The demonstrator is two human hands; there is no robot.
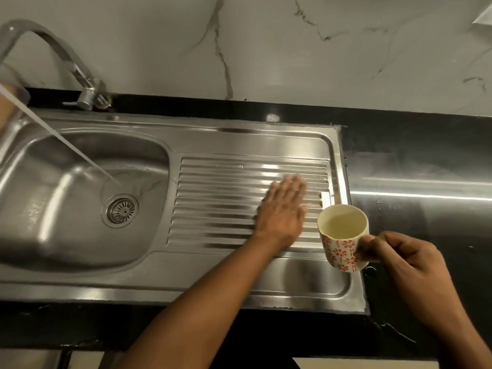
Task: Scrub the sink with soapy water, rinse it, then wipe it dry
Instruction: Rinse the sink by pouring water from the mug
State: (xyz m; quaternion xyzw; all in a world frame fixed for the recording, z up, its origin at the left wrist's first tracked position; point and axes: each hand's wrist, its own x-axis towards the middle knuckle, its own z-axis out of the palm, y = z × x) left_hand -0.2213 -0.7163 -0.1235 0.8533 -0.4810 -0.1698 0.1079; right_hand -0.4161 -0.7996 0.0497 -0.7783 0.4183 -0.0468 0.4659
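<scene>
Home kitchen (steel sink (pixel 213 139), tap (pixel 80 73))

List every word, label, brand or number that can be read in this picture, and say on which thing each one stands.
No text can be read here.
sink: a faint stamped mark on the left wall of the basin, too blurred to read.
mug: only a pattern of red flowers, no words or numbers.

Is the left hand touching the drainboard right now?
Touching. The head view shows the left hand lying flat, fingers straight, on the drainboard ribs.
</scene>
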